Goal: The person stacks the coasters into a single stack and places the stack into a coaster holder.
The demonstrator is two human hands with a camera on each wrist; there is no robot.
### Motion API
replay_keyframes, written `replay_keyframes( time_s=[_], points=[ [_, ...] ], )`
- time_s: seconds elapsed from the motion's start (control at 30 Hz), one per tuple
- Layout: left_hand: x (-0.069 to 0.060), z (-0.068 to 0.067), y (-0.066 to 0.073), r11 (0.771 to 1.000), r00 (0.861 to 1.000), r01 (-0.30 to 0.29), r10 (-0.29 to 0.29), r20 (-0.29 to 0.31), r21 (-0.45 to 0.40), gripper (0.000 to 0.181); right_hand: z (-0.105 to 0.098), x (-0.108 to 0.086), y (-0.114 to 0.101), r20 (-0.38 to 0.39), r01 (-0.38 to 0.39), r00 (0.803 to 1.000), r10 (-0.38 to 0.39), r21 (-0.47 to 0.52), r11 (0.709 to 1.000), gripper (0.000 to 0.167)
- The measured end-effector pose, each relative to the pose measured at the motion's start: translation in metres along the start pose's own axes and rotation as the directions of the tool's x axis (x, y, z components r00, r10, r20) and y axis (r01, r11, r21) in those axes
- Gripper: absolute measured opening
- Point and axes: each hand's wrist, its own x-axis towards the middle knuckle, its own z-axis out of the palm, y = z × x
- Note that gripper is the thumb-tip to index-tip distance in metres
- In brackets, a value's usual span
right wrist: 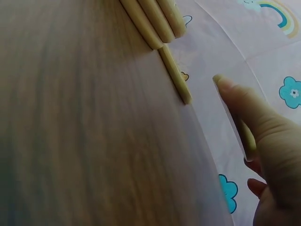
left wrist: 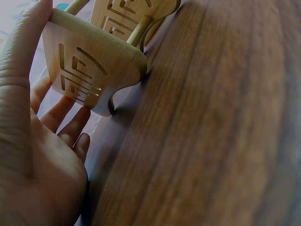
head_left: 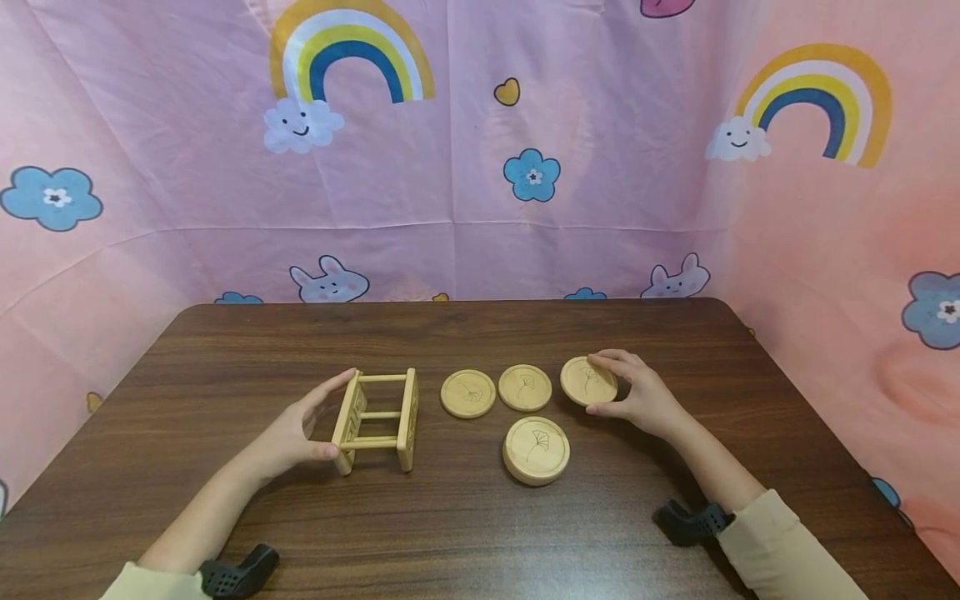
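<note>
The wooden disc at the right end of the row is pinched at its rim by your right hand, thumb on the near edge and fingers on the far one, which leaves the engraved face uncovered. It looks raised off the table, though the right wrist view is too soft to confirm this. Two more discs, the left disc and the middle disc, lie flat and apart, so each edge is reachable. Nearer you, a stack of discs sits face up, compactly piled. Left of these, your left hand spans the near-side panel of the slotted rack, gripping it end to end, presumably to steady it while its open top stays unobstructed. A patterned curtain stands behind.
</note>
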Motion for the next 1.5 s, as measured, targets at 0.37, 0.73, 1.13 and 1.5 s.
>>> replay_keyframes(
  time_s=[0.37,0.73,1.13,1.5],
  points=[
    [0.000,0.001,0.003,1.000,1.000,-0.013,0.013,0.005,0.007,0.091,0.000,-0.005,-0.010,-0.019,0.041,0.999,-0.041,0.012,0.999,0.075],
    [-0.001,0.000,0.001,1.000,1.000,0.013,-0.013,0.001,0.009,0.093,0.001,-0.010,-0.022,-0.032,0.065,0.997,-0.064,0.038,0.997,0.076],
    [-0.001,0.000,0.002,1.000,1.000,0.019,-0.019,0.007,0.009,0.092,0.005,-0.016,-0.033,-0.017,0.082,0.997,-0.081,0.086,0.993,0.077],
    [0.000,0.001,0.003,1.000,1.000,0.005,-0.005,0.002,0.020,0.091,0.010,-0.023,-0.043,-0.003,0.106,0.994,-0.106,0.107,0.989,0.077]
  ],
)
